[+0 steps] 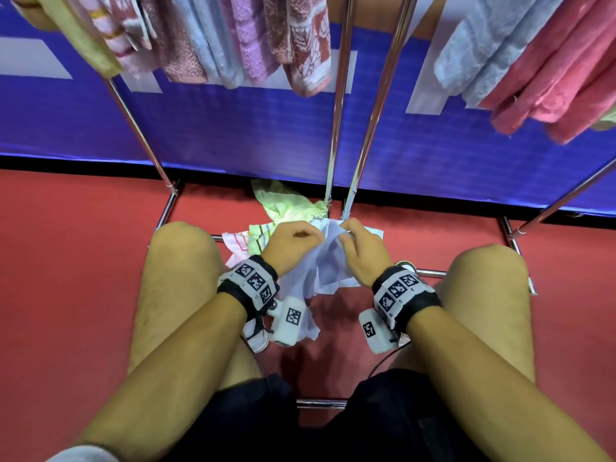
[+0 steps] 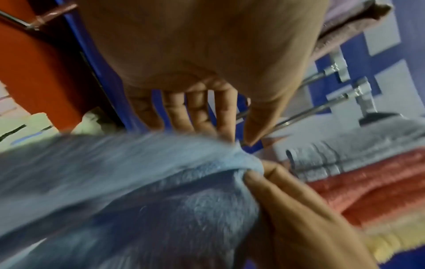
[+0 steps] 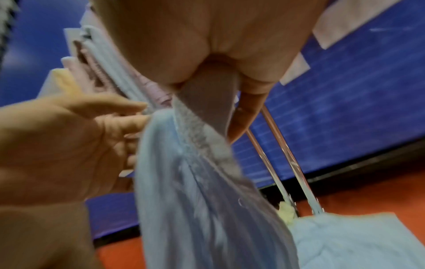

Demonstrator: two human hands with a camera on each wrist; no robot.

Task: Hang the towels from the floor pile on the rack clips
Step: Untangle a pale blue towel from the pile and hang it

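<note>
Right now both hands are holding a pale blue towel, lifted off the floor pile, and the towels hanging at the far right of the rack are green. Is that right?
One thing is wrong. The towels at the far right of the rack are pink, with a pale blue one beside them, as the head view shows. The rest holds: left hand and right hand hold the pale blue towel above the floor pile.
</note>
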